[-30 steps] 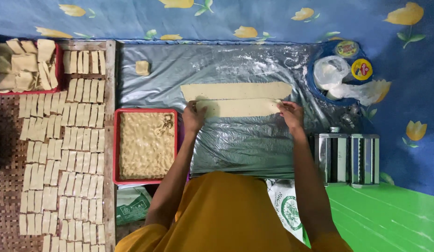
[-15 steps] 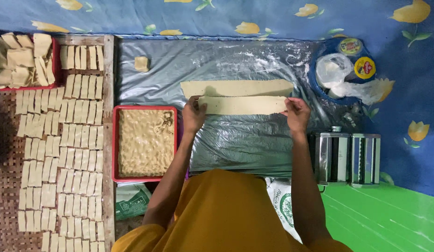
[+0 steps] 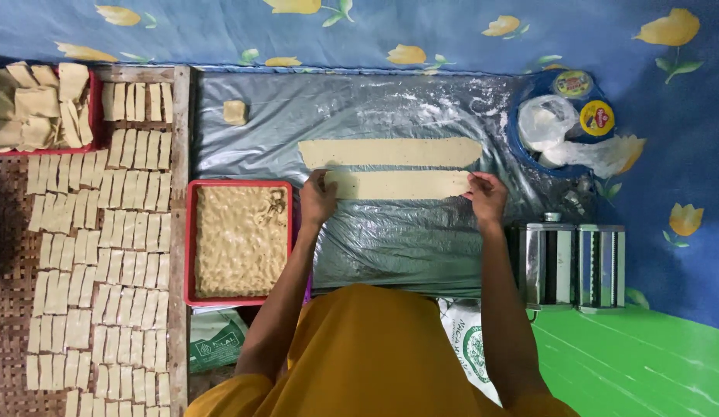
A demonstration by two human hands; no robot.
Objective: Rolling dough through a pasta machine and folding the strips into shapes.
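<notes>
Two long pale dough strips lie side by side on a grey plastic sheet [image 3: 406, 239]. My left hand [image 3: 318, 198] grips the left end of the near dough strip [image 3: 402, 184], and my right hand [image 3: 487, 196] grips its right end. The far dough strip [image 3: 390, 151] rests flat just beyond it, untouched. A small dough lump [image 3: 235, 112] sits at the sheet's far left corner.
A red tray [image 3: 191, 239] of crumbly filling stands left of my left arm. Rows of cut dough pieces [image 3: 104, 255] cover a woven mat further left. A metal pasta roller [image 3: 572, 266] stands at right, with a blue basin [image 3: 521, 147] of bags and tubs behind it.
Both hands have slid slightly outward along the near strip, which now lies a little closer to me. The far strip has not moved.
</notes>
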